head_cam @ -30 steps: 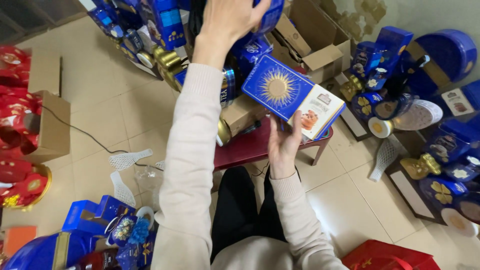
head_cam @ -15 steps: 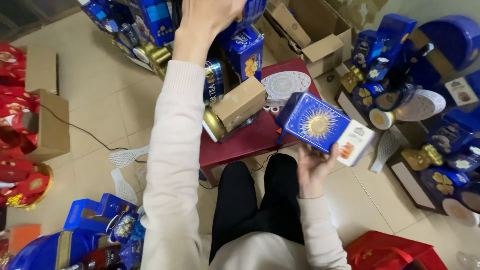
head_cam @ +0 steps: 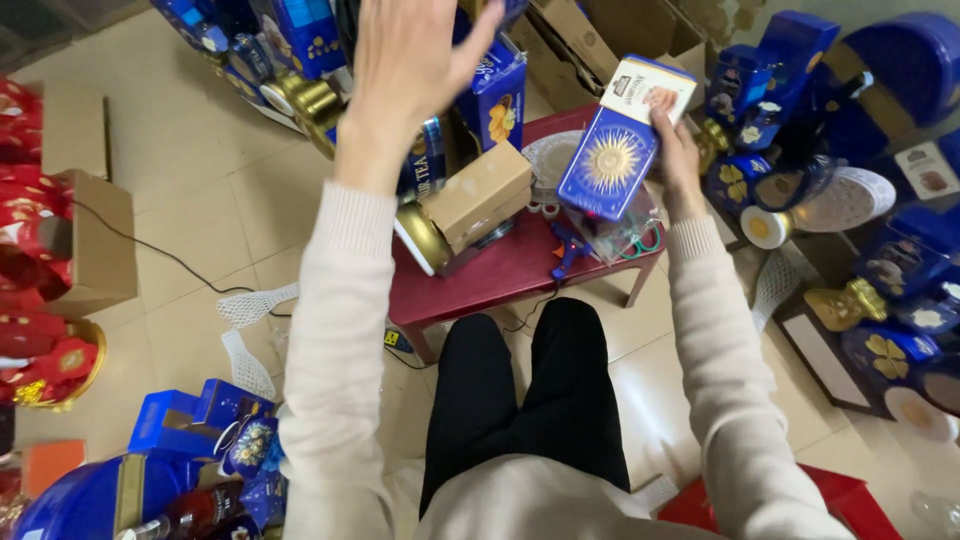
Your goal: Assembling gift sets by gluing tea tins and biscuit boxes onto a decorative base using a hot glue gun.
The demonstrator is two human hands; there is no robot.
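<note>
You sit on the tiled floor at a low red table (head_cam: 480, 285). On its left side a tan cardboard box (head_cam: 480, 195) lies tilted against a gold-rimmed tin (head_cam: 425, 240). Your right hand (head_cam: 675, 155) clamps a blue rectangular box with a gold sunburst (head_cam: 610, 160) from behind, held above the table's right part, over a clear container of scissors (head_cam: 625, 235). Farther off, your left hand (head_cam: 410, 60) is raised, fingers spread and empty, reaching toward the blue gift boxes (head_cam: 495, 95) beyond the table.
</note>
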